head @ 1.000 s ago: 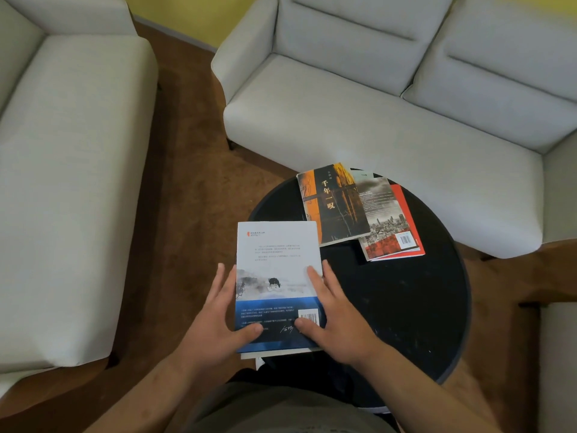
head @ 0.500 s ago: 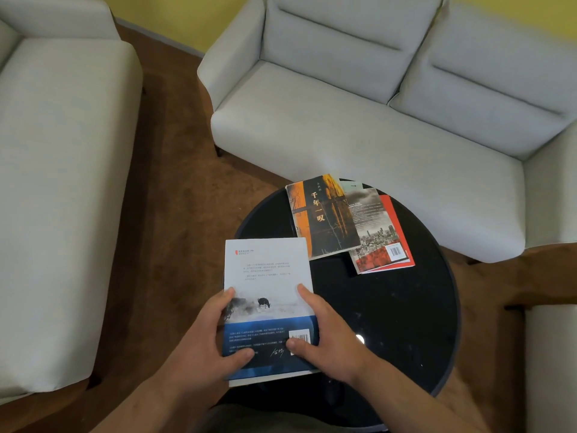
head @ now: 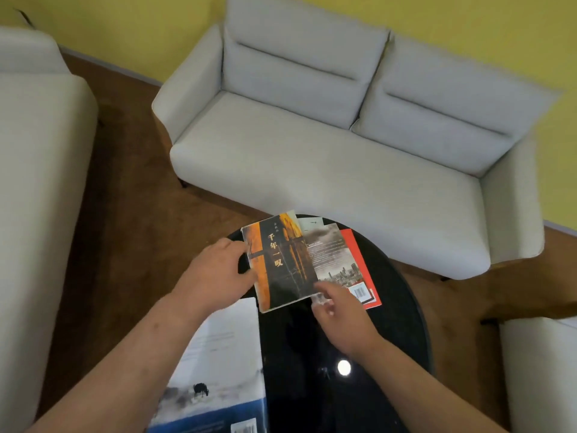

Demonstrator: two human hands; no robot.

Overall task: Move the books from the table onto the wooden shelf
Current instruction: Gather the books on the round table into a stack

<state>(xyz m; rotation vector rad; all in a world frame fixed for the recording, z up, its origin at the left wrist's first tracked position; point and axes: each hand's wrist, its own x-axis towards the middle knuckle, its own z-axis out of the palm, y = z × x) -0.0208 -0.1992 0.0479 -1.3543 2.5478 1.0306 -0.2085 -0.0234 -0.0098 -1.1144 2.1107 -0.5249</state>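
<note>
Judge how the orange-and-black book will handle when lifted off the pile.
Probably a thin paperback, so the orange-and-black book may flex if held by one edge. It lies partly on the grey book, so it should slide off easily; the glossy table may be slick too.

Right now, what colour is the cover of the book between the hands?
The book is orange and black, seen best in the head view.

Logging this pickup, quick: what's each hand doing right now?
Left hand: pinching the left edge of the orange book.
Right hand: open, fingertips at its near corner.
</note>
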